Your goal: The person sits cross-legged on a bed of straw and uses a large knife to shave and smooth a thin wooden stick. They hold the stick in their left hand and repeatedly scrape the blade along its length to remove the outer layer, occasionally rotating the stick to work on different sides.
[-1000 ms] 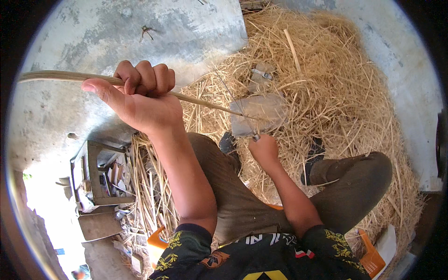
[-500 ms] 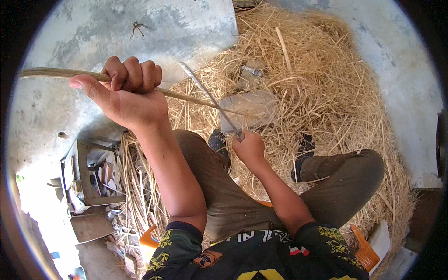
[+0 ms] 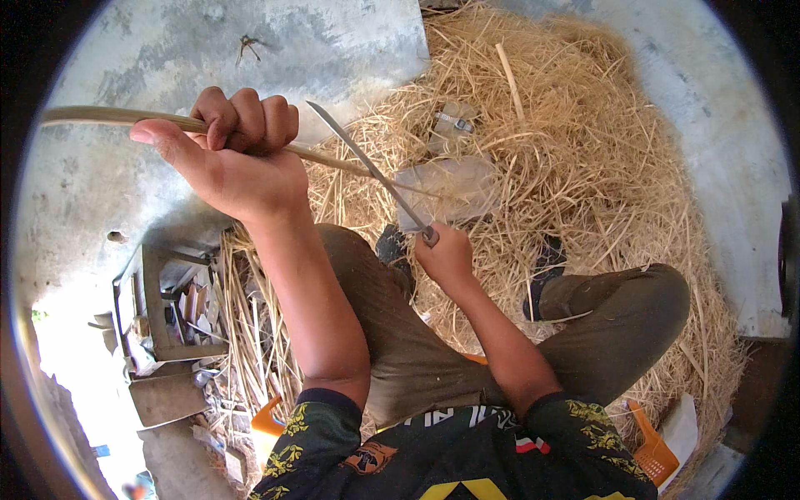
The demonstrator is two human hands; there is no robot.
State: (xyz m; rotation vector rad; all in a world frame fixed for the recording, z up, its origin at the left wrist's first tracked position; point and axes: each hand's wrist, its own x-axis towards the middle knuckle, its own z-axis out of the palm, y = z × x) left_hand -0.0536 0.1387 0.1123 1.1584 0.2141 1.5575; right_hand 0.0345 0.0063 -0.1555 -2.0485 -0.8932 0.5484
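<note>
My left hand (image 3: 250,171) is closed around a long, thin strip of wood or bamboo (image 3: 100,115), its thumb laid along the strip. The strip runs from the far left down toward the middle, its thin end over a greyish flat sheet or slab (image 3: 467,179) between my feet. My right hand (image 3: 447,258), lower and near my knees, grips the handle of a long-bladed knife (image 3: 354,150). The blade slants up and left, crossing the strip just right of my left hand. I cannot tell whether blade and strip touch.
Pale shavings (image 3: 592,133) cover the floor ahead and to the right. A buckled strap (image 3: 454,122) lies among them. At left stand a wooden frame box (image 3: 154,312) with scraps and a bundle of long strips (image 3: 258,325). Orange plastic (image 3: 658,458) shows beside me.
My left hand has risen slightly with the strip. The knife's blade has turned, its bright face now darker, and its tip has shifted a little up and left.
</note>
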